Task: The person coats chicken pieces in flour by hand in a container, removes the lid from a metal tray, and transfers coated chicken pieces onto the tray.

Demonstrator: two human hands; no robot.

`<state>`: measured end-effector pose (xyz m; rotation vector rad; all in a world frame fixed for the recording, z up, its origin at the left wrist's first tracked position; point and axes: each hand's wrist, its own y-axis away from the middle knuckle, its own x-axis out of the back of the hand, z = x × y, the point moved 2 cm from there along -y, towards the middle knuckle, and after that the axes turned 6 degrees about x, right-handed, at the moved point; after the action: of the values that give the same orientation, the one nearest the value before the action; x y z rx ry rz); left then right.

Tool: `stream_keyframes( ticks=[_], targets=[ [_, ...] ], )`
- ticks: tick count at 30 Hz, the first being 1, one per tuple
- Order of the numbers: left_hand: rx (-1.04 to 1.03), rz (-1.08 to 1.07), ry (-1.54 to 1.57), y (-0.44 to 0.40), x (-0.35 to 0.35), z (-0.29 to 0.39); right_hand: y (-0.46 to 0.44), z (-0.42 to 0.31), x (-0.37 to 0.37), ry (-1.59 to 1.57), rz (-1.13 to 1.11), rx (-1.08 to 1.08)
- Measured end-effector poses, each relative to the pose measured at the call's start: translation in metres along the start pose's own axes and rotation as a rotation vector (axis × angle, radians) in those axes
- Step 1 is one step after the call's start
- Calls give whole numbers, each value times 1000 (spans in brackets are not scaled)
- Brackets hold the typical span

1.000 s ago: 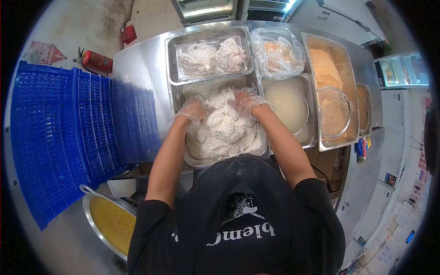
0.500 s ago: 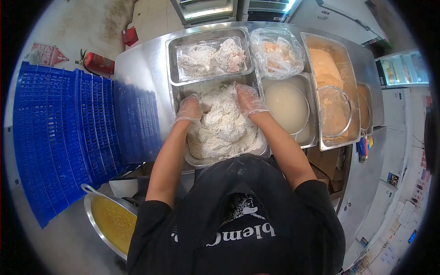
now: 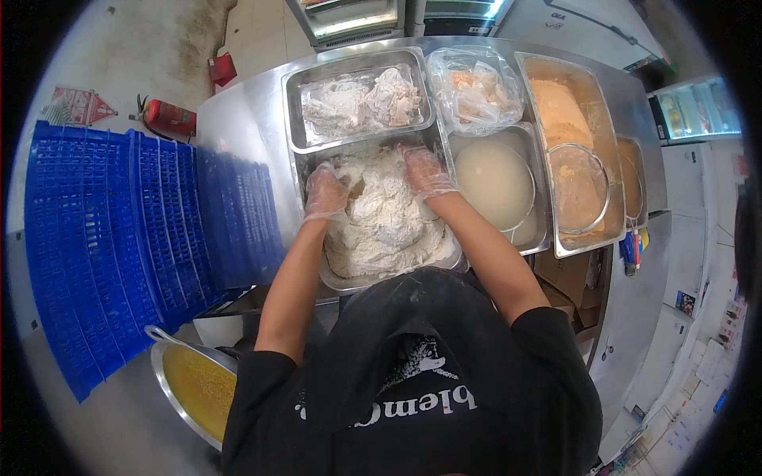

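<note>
A deep metal tray (image 3: 324, 268) holds white flour (image 3: 397, 226) heaped over lumpy, coated pieces. At the tray's left side, my left hand (image 3: 326, 193), in a clear plastic glove, touches the flour. My right hand (image 3: 427, 171), gloved the same way, is at the upper right of the heap. The fingertips of both hands are sunk in or hidden by flour, so what they may hold does not show. Just beyond, a shallower metal tray (image 3: 292, 119) contains flour-coated pieces (image 3: 361, 103).
Right of the flour are a clear bag (image 3: 476, 91), pale liquid (image 3: 494, 184) with a wire strainer, and a long tray (image 3: 528, 103) of orange-brown powder with another strainer. Blue crates (image 3: 87, 238) stand left, above a pan of yellow liquid (image 3: 194, 389).
Both hands have moved apart from the middle of the heap toward the tray's sides, and the flour between them has shifted. The view has tilted slightly.
</note>
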<state>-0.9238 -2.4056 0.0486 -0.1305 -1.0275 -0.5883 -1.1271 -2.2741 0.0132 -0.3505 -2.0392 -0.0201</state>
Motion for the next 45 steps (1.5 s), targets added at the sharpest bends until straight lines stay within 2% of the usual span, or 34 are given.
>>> stream_keyframes(
  ticks=[2, 4, 7, 10, 12, 16, 18, 19, 20, 21, 22, 24, 27, 28, 29, 30, 31, 33, 34, 35, 36, 37, 38, 39, 41, 42, 43, 45],
  targets=[
    [55, 7, 28, 6, -3, 0, 3, 2, -1, 22, 11, -10],
    [117, 19, 53, 11, -3, 0, 1, -8, 11, 4, -30, -133],
    [123, 19, 104, 13, -9, -3, 4, 0, -4, 8, 84, -88],
    [113, 46, 112, 13, -14, -6, 4, -9, 9, 150, -3, -106],
    [-204, 210, 11, 19, -9, 6, 3, -14, 17, 147, -4, -83],
    [-144, 125, -102, 23, 5, 28, 2, -33, 44, 105, 8, -74],
    [-321, 112, -285, 15, -6, 32, -2, -54, 54, 85, 82, -19],
    [-312, 110, -283, 17, -19, 35, -2, -66, 58, 62, 155, 21],
    [-312, 69, -170, 20, -36, 41, -6, -82, 55, 20, 22, 3],
    [-320, 32, -56, 23, -28, 65, -7, -84, 61, 23, 27, 0],
    [-316, 144, -57, 27, -7, 81, -13, -81, 68, 78, -17, -30],
    [-352, 182, -33, 15, -3, 85, -21, -78, 70, 133, -66, -57],
    [-390, 223, 9, 28, -5, 76, -7, -76, 46, -118, 175, -14],
    [-364, 177, -103, 23, -8, 75, -2, -56, 32, -101, 252, 223],
    [-338, 132, -213, 13, -7, 76, -12, -52, 45, -90, 267, 231],
    [-203, 34, -283, 4, -2, 73, -21, -52, 61, -72, 65, 28],
    [-200, 23, -282, 7, -6, 75, -20, -55, 73, -62, -152, -185],
    [-442, 207, -2, 13, -14, 82, -22, -69, 66, 47, -177, -171],
    [-361, 228, -73, 10, -15, 79, -15, -64, 47, -10, -69, -38],
    [-372, 242, -74, 6, -8, 79, -20, -59, 42, -58, 53, 107],
    [-329, 195, -124, 3, 0, 74, -26, -68, 64, -49, -145, -75],
    [-279, 133, -175, 4, 4, 69, -31, -74, 71, -51, -144, -77],
    [-288, 149, -39, 9, 12, 71, -31, -80, 73, -23, -165, -128],
    [-287, 146, -39, 11, 6, 73, -33, -86, 76, 10, -183, -169],
    [-499, 190, 55, 13, -4, 80, -17, -101, 87, -63, 74, -227],
    [-407, 167, -114, 11, -3, 76, -25, -86, 85, -6, -4, -164],
    [-417, 171, -116, 4, -5, 76, -29, -75, 80, 50, -91, -106],
    [-507, 199, -63, 15, -5, 81, -26, -77, 62, 38, -55, -81]
  ],
)
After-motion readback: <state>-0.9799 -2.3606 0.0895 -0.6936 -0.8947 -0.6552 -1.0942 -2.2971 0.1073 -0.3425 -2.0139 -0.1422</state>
